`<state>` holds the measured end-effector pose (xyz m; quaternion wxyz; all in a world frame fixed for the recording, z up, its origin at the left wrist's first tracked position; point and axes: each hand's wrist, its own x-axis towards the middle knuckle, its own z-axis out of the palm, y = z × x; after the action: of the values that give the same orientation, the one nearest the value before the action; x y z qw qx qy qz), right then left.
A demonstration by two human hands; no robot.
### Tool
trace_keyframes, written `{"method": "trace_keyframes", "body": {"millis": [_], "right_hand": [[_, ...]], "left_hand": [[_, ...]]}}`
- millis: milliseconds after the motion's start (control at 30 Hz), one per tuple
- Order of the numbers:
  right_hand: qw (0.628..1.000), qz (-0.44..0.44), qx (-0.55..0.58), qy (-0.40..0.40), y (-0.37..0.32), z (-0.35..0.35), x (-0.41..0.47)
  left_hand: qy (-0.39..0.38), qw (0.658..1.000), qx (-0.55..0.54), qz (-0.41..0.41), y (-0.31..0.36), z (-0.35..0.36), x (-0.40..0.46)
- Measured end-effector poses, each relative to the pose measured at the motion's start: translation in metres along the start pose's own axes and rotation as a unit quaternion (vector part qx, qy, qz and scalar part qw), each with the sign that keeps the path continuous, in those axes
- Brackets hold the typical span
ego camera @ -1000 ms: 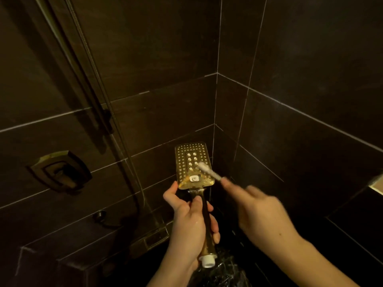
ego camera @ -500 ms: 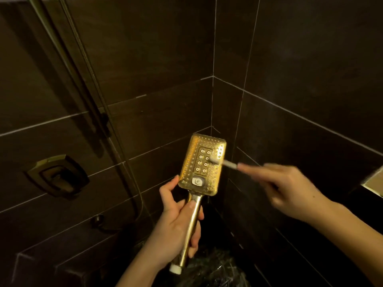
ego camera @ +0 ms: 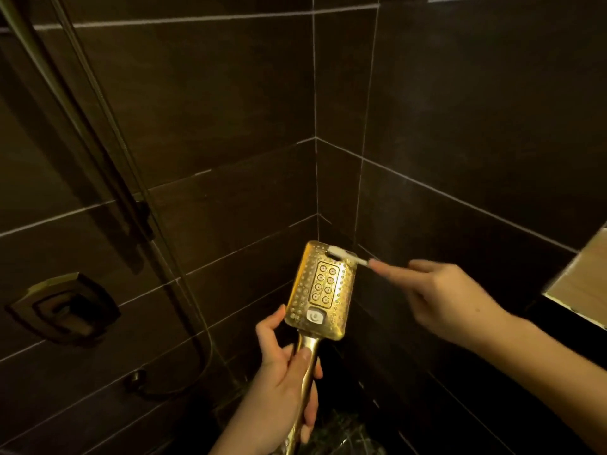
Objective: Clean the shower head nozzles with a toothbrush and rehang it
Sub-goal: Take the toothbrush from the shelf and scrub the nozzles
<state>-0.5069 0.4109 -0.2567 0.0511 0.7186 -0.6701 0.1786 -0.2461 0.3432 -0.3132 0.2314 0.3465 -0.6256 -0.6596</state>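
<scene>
A gold rectangular shower head faces me with its nozzle plate up, held upright by its handle in my left hand. My right hand comes in from the right and pinches a white toothbrush. The brush's bristle end rests on the top edge of the nozzle plate. Most of the toothbrush handle is hidden inside my fingers. A white button sits at the lower middle of the plate.
Dark tiled walls meet in a corner behind the shower head. A slide rail with its holder and the hose run down the left wall. A square mixer control is mounted lower left. A lit ledge shows at the right edge.
The toothbrush has moved from the middle nozzles up to the plate's top edge. My left hand has kept its grip while the head tilted slightly right and the view shifted.
</scene>
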Motion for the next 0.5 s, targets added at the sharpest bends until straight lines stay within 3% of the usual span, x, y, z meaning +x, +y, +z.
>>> {"method": "trace_keyframes", "body": {"millis": [133, 200, 267, 400, 500], "right_hand": [[0.996, -0.045, 0.002, -0.079, -0.025, 0.006, -0.021], [0.999, 0.034, -0.005, 0.003, -0.006, 0.001, -0.005], [0.997, 0.067, -0.010, 0.027, -0.003, 0.000, 0.001], [0.993, -0.030, -0.026, -0.107, -0.045, 0.020, -0.031], [0.999, 0.027, -0.024, -0.019, -0.009, 0.011, -0.023]], "left_hand": [[-0.013, 0.999, 0.037, 0.001, 0.001, 0.011, 0.005], [-0.026, 0.999, 0.043, 0.002, 0.003, 0.020, 0.008], [-0.035, 0.998, 0.048, 0.002, 0.006, 0.026, 0.010], [-0.034, 0.998, 0.051, -0.017, 0.007, 0.028, 0.015], [-0.049, 0.998, 0.038, -0.024, 0.004, 0.032, 0.013]]}}
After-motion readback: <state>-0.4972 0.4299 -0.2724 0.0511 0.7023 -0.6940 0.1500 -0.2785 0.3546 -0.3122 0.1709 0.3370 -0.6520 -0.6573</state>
